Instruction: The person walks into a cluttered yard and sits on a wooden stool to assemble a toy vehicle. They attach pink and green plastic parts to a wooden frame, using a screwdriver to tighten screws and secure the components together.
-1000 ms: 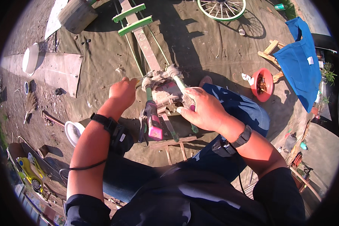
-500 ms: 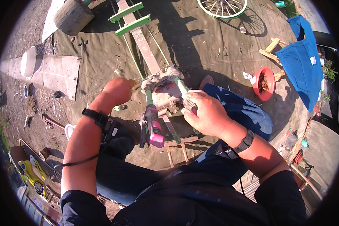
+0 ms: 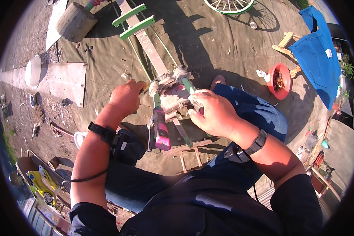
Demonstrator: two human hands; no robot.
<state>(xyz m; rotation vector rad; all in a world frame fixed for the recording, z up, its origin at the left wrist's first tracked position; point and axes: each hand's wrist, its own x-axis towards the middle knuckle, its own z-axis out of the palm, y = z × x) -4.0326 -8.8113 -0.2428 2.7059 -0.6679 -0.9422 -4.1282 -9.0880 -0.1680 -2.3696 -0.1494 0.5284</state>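
Note:
Between my knees stands a frame with two green handlebar tubes (image 3: 188, 84) and a pale, dusty, lumpy joint (image 3: 170, 80). My right hand (image 3: 214, 112) is closed around the dark ribbed grip (image 3: 197, 106) of the right tube. The left tube ends in a pink and black grip (image 3: 160, 129) with a lever beside it, which neither hand touches. My left hand (image 3: 126, 98) is closed on a tool with a yellow-orange part (image 3: 144, 87), just left of the joint. The fingers hide most of that tool, so its kind cannot be made out.
A long beam (image 3: 151, 51) with green crossbars (image 3: 137, 27) runs away from the joint. At the right are a red bowl (image 3: 279, 92) and a blue cloth (image 3: 316, 55) over a wooden stand. A spoked wheel (image 3: 230, 6), a log block (image 3: 76, 23) and a white basin (image 3: 33, 70) lie farther off.
My left hand has turned slightly at the wrist and sits a little farther from the joint, still holding the tool. My right hand keeps its hold on the grip. The whole view has shifted slightly.

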